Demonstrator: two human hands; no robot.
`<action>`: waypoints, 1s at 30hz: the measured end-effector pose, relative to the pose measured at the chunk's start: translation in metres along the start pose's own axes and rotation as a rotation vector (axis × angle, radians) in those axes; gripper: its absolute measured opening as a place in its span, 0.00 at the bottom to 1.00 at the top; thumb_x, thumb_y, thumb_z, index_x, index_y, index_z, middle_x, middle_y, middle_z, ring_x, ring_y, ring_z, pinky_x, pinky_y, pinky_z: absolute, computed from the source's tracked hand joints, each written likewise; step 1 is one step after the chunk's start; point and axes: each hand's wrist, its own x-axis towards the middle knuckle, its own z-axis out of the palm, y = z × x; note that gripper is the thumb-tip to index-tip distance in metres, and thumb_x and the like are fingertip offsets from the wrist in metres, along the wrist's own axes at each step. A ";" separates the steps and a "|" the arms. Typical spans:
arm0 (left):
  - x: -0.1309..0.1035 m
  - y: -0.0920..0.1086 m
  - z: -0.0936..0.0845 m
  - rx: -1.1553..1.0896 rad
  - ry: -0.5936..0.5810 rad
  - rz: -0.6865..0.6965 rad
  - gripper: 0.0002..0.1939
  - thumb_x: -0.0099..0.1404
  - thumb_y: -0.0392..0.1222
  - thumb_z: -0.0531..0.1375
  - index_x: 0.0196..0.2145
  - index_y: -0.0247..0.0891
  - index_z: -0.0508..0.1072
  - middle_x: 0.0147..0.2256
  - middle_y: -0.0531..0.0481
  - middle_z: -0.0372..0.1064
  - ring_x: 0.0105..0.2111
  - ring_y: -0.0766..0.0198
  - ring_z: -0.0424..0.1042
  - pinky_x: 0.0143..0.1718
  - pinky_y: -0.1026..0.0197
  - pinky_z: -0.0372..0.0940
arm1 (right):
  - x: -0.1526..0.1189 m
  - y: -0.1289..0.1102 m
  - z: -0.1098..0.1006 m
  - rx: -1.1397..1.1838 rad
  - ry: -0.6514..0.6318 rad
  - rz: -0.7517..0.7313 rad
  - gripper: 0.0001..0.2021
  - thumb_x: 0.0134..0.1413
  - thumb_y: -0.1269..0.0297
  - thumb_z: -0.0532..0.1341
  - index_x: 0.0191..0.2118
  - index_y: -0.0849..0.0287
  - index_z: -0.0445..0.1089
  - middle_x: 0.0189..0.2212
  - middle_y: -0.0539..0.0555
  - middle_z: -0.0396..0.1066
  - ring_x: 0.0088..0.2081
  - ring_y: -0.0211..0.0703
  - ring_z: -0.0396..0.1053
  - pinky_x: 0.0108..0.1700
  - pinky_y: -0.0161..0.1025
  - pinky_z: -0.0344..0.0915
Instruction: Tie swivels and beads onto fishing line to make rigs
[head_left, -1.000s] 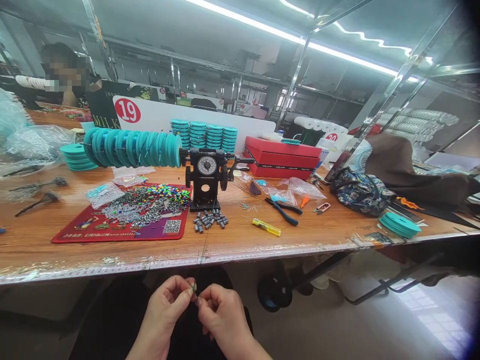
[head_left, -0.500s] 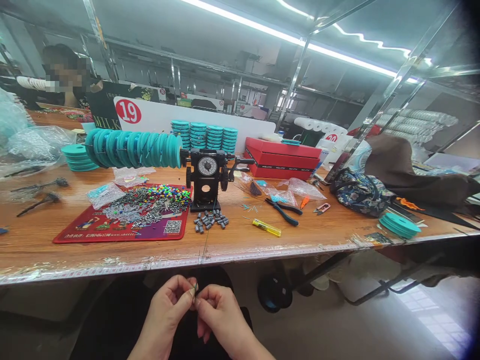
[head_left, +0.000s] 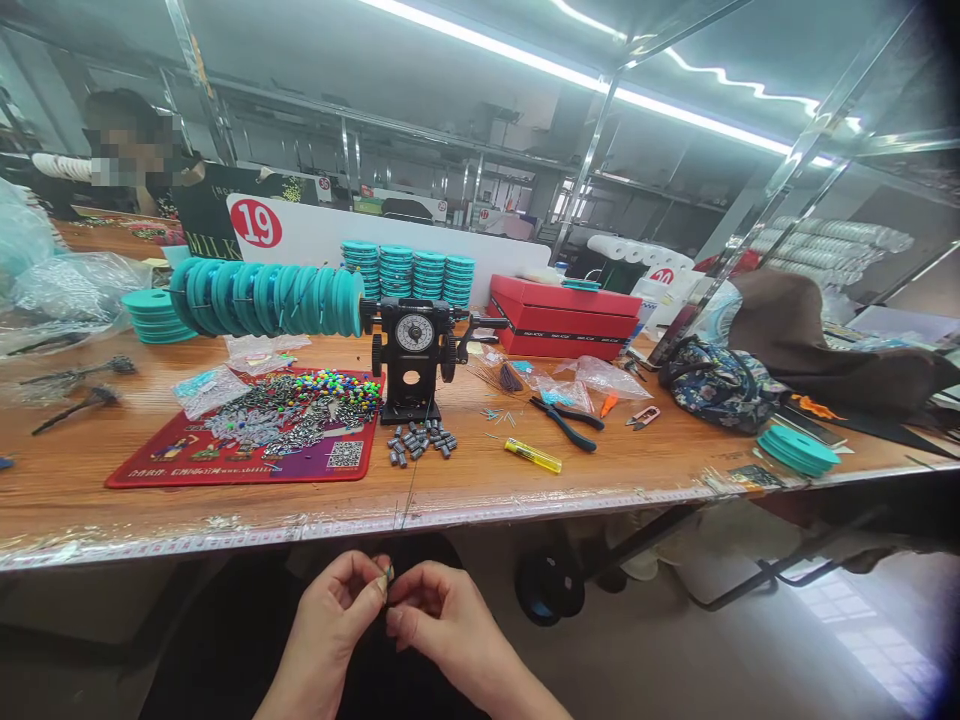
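Strand (head_left: pixel 391 572), thin and greenish where it shows, sits at the lower centre of the frame, pinched between the thumb and forefinger of the left hand (head_left: pixel 330 612). Just beside it, the right hand (head_left: pixel 450 625) has its fingers curled, thumb and forefinger tips slightly apart; whether they grip any of the strand, I cannot tell. Both hands are below the front edge of the wooden table (head_left: pixel 622 540), which crosses the frame. At the centre stands a black winder (head_left: pixel 411 350) with a round dial, its shaft carrying a row of teal spools (head_left: pixel 270 298) toward the left. Small grey cylinders (head_left: pixel 420 440) lie in front of its base. At centre left, a red mat (head_left: pixel 187 465) bears a heap of mixed beads (head_left: pixel 300 405). Right of the winder lie a yellow-handled screwdriver (head_left: pixel 532 455), dark pliers (head_left: pixel 566 422) and small snips (head_left: pixel 643 418), with a red box (head_left: pixel 566 318) behind them. A patterned bag (head_left: pixel 720 385) rests at centre right. Another person (head_left: pixel 131 150) shows at upper left, behind a dark panel (head_left: pixel 217 215) lettered MILK.
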 end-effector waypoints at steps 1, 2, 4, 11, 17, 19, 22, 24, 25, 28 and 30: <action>0.000 0.000 0.000 0.002 0.001 0.000 0.11 0.47 0.42 0.64 0.19 0.35 0.65 0.24 0.52 0.67 0.30 0.64 0.64 0.31 0.66 0.60 | -0.001 -0.002 -0.003 -0.010 -0.007 -0.016 0.08 0.40 0.71 0.61 0.32 0.67 0.68 0.24 0.52 0.68 0.25 0.33 0.65 0.29 0.31 0.61; 0.001 0.000 0.000 0.005 0.002 0.001 0.11 0.47 0.42 0.64 0.19 0.36 0.65 0.24 0.52 0.67 0.31 0.63 0.64 0.31 0.66 0.60 | -0.001 -0.004 -0.005 -0.029 -0.016 -0.028 0.10 0.40 0.71 0.61 0.33 0.67 0.68 0.26 0.52 0.68 0.28 0.35 0.66 0.31 0.32 0.62; 0.001 0.000 0.000 0.010 0.002 0.005 0.11 0.47 0.42 0.64 0.19 0.36 0.65 0.23 0.53 0.66 0.31 0.63 0.64 0.32 0.66 0.59 | -0.003 -0.011 -0.011 -0.087 -0.024 -0.046 0.13 0.39 0.74 0.61 0.36 0.66 0.69 0.30 0.54 0.70 0.32 0.37 0.67 0.36 0.33 0.63; 0.002 -0.001 -0.001 0.025 -0.014 0.005 0.12 0.47 0.42 0.64 0.19 0.37 0.64 0.23 0.55 0.64 0.34 0.63 0.64 0.35 0.67 0.59 | -0.002 -0.035 -0.018 -0.428 0.085 -0.100 0.07 0.43 0.68 0.60 0.31 0.63 0.72 0.25 0.50 0.67 0.27 0.34 0.62 0.29 0.30 0.57; 0.002 -0.002 -0.001 0.028 -0.020 0.007 0.11 0.48 0.41 0.64 0.20 0.37 0.64 0.23 0.54 0.65 0.34 0.63 0.64 0.35 0.67 0.59 | 0.006 -0.035 -0.010 -0.501 0.056 -0.027 0.08 0.43 0.64 0.61 0.27 0.64 0.73 0.20 0.49 0.64 0.22 0.32 0.56 0.24 0.29 0.51; 0.002 -0.002 -0.001 0.027 -0.018 0.009 0.11 0.48 0.41 0.64 0.19 0.37 0.64 0.23 0.54 0.65 0.34 0.63 0.64 0.35 0.67 0.59 | 0.007 -0.035 -0.010 -0.517 0.052 -0.034 0.07 0.43 0.65 0.60 0.26 0.63 0.73 0.20 0.49 0.65 0.22 0.32 0.56 0.24 0.29 0.52; 0.002 -0.002 -0.001 0.026 -0.012 0.012 0.11 0.47 0.40 0.64 0.19 0.37 0.64 0.23 0.54 0.64 0.34 0.63 0.64 0.35 0.66 0.59 | 0.006 -0.036 -0.011 -0.533 0.048 -0.088 0.06 0.44 0.66 0.61 0.26 0.62 0.74 0.21 0.49 0.67 0.25 0.34 0.60 0.28 0.30 0.54; 0.002 -0.001 -0.001 0.027 -0.014 0.011 0.11 0.47 0.41 0.64 0.19 0.37 0.64 0.22 0.54 0.65 0.34 0.62 0.65 0.35 0.66 0.59 | 0.004 -0.036 -0.011 -0.499 0.054 -0.135 0.05 0.44 0.67 0.62 0.26 0.61 0.74 0.23 0.49 0.68 0.28 0.35 0.62 0.31 0.30 0.55; 0.001 0.000 -0.001 0.027 -0.014 0.011 0.11 0.47 0.42 0.64 0.18 0.37 0.64 0.22 0.53 0.65 0.34 0.62 0.65 0.36 0.66 0.59 | 0.003 -0.035 -0.011 -0.465 0.060 -0.151 0.04 0.44 0.68 0.62 0.25 0.61 0.73 0.24 0.49 0.67 0.29 0.35 0.62 0.32 0.30 0.55; 0.001 0.001 -0.001 0.023 -0.006 0.005 0.11 0.47 0.43 0.64 0.19 0.36 0.65 0.24 0.52 0.66 0.33 0.62 0.65 0.35 0.66 0.59 | 0.001 -0.030 -0.009 -0.326 0.066 -0.167 0.04 0.43 0.68 0.63 0.23 0.63 0.73 0.24 0.49 0.65 0.29 0.34 0.62 0.33 0.30 0.55; 0.001 0.001 -0.001 0.020 -0.004 0.001 0.11 0.46 0.42 0.64 0.18 0.37 0.65 0.23 0.53 0.66 0.33 0.62 0.64 0.34 0.66 0.60 | 0.000 -0.027 -0.007 -0.214 0.052 -0.132 0.06 0.43 0.66 0.63 0.24 0.63 0.72 0.23 0.49 0.64 0.26 0.33 0.60 0.29 0.30 0.55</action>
